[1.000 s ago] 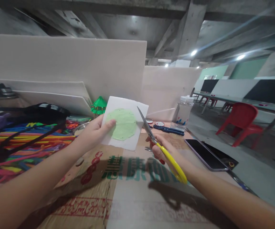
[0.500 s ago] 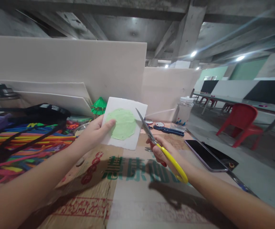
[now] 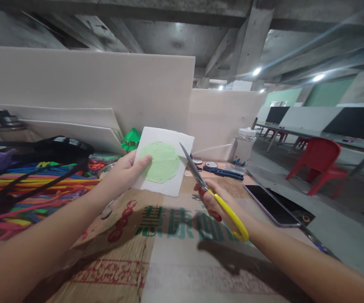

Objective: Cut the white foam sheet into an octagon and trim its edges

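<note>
My left hand (image 3: 131, 170) pinches the left edge of a white sheet of paper (image 3: 183, 147), thumb in front and fingers hidden behind. A light green, roughly round many-sided piece (image 3: 161, 162) lies against the sheet's face, with small dark dots near its rim; the thumb presses on its left side. In my right hand (image 3: 215, 200) is a pair of scissors (image 3: 229, 212) with yellow and red handles. Its blades look closed and point up and left, close to the sheet's right edge; whether they touch it I cannot tell.
Cardboard (image 3: 112, 261) with printed characters covers the table. Colourful pipe cleaners (image 3: 43, 189) and a black bag (image 3: 62, 145) lie left; a small green umbrella-like model (image 3: 131, 139) stands behind. At right are a phone (image 3: 272, 206), a clear bottle (image 3: 242, 151) and dark blue pliers-like tools (image 3: 223, 172).
The sheet with the green piece has shifted very slightly up and left in my left hand. My right hand and the scissors stay in nearly the same place.
</note>
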Motion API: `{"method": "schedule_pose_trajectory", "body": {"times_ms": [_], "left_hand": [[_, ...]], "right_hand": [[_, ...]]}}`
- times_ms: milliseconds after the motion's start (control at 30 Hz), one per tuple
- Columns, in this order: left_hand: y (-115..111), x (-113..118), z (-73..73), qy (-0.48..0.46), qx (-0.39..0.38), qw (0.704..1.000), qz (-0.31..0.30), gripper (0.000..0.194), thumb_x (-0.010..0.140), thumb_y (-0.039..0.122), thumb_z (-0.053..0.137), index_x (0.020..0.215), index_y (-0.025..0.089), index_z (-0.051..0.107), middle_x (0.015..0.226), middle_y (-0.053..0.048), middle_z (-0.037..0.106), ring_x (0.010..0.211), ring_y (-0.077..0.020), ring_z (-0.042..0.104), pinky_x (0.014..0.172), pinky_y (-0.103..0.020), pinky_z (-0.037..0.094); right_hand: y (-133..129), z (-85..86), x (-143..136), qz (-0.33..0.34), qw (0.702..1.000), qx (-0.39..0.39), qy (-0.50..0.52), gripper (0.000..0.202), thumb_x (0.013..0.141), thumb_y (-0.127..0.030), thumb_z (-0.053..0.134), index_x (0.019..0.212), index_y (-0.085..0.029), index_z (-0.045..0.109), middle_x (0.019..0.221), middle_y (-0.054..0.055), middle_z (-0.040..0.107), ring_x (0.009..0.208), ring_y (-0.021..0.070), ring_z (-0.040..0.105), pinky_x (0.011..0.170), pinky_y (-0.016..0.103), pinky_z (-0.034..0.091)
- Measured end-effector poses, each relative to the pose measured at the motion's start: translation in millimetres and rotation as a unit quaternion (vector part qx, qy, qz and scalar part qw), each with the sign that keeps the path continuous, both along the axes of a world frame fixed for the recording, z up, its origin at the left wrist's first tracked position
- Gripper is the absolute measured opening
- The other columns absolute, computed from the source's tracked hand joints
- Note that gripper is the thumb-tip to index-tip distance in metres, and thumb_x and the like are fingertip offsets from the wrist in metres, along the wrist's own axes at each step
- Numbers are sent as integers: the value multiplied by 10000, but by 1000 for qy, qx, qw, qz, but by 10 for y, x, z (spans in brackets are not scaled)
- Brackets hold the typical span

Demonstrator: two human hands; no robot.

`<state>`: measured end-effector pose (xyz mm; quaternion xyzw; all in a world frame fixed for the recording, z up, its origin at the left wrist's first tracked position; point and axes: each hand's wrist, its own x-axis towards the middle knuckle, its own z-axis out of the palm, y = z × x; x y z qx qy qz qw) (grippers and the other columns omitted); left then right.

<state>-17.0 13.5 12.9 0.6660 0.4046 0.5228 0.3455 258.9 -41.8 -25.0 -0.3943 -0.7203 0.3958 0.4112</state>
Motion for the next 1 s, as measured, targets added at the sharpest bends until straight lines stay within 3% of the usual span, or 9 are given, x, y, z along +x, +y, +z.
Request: {"method": "schedule_pose_trajectory", "body": {"times_ms": [733,1000], "left_hand": [[3,30,0,-18,-24,1000,-4,630,818,613,649,1249,154,616,1023,-131,763,930,-313,719,698,-366,591],[36,-21,-51,39,-8,998,-41,573,851,585,620,1234,159,601,1046,-117,759,923,-309,718,680,-349,596]], "right_hand": [[-3,10,-35,-19,999,-38,8,614,808,-750,549,1081,-201,506,661,-69,342,470,66,256,400,205,239],[60,-65,14,51,997,38,-51,606,889,-757,382,1110,-197,449,741,-31,434,567,99,383,524,244,393]]}}
